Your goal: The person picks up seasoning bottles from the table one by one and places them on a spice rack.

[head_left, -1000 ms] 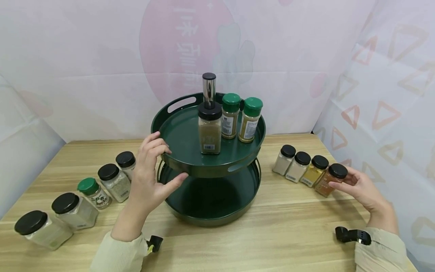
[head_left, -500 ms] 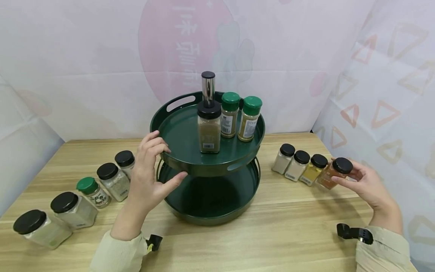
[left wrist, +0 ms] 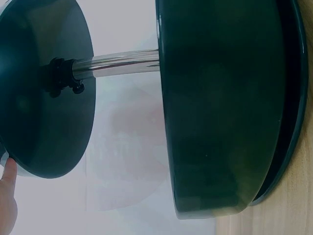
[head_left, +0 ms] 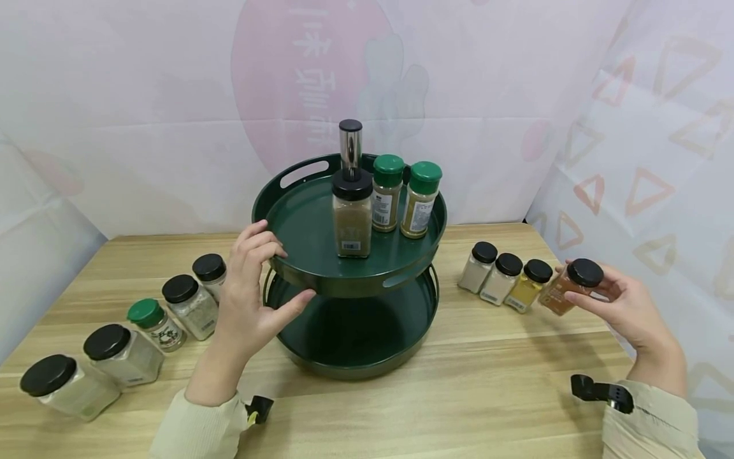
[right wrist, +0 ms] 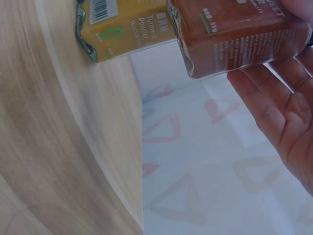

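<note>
reddish jar [head_left: 557,296] has come up off the table [head_left: 436,414] since the earlier frame, drawn right of its row by the right hand [head_left: 635,312]; left hand [head_left: 249,290] stays on the stand. nearest first: black-lidded jars [head_left: 71,387] by the table's front left corner start a line of five running back behind the left wrist, green-lidded shaker [head_left: 166,333] in the middle. right hand, near the table's right edge: half curled, thumb one side, fingers the other, pinching the reddish jar, which tilts, lid toward the hand, base in the air. left hand: wide c, fingers bent over the upper tray's [head_left: 304,223] rim, thumb at its outer wall, loose hold. lower tray [head_left: 355,338] sits on the table beneath. then turmeric jar [head_left: 523,294] and two pale jars [head_left: 499,287] in line inside the right edge, turmeric just beside the raised jar. on the upper tray, tall black-lidded jar [head_left: 352,226] before the pole [head_left: 350,140], two green-lidded bottles [head_left: 418,213] to its right. printed backdrop [head_left: 470,70] behind. risks, my read: weak pinch could let the jar twist or slip; swinging it left too low could clip the turmeric jar and topple the row; hard press on the rim could tip the upper tray, spilling its bottles.
</note>
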{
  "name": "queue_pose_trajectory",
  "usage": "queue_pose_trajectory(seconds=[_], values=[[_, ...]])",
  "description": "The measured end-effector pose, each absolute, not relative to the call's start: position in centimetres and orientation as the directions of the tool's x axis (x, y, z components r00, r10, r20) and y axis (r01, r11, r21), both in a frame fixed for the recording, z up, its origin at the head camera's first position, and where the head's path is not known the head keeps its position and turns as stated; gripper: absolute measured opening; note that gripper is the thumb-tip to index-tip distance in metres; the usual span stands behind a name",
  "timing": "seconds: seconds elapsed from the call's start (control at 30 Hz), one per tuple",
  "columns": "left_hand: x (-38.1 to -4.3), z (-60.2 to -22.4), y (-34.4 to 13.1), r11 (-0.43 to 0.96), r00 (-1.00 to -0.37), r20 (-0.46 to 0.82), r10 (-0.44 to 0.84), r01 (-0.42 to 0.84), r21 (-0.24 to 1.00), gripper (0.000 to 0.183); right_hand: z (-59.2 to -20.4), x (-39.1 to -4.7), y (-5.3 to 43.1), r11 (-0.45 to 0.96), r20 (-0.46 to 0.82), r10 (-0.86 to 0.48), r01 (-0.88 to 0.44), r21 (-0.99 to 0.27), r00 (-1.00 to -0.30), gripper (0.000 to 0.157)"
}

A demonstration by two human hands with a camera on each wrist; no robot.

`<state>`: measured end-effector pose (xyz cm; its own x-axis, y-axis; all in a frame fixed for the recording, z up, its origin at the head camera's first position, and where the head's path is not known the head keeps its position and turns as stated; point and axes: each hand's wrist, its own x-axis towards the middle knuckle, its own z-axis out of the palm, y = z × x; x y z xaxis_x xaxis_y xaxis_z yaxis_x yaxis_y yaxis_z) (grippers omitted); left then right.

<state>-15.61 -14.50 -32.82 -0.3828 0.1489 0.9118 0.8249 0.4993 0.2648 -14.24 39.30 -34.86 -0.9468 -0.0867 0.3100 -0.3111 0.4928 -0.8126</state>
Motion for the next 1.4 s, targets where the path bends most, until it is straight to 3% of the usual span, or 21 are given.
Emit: queue_pose_trajectory(seconds=[0.43, 0.83, 1.4], values=[[-15.7, -32.8, -14.5, 0.495, -0.374, 0.915, 0.148, 0.830, 0.259, 0.065, -34.3, -14.1, 38.9, 0.411, 0.333, -0.104, -0.345, -0.844, -0.937, 0.050], [-15.6, -32.7, -14.5, 0.499, -0.373, 0.915, 0.151, 0.828, 0.255, 0.065, -33.6, -13.7, 38.2, 0.456, 0.338, -0.114, -0.352, -0.818, -0.934, 0.053], [-15.7, -32.9, -14.6, 0.494, -0.371, 0.916, 0.155, 0.832, 0.253, 0.064, -32.0, -14.6, 34.9, 0.281, 0.432, -0.239, -0.488, -0.827, -0.870, 0.045]])
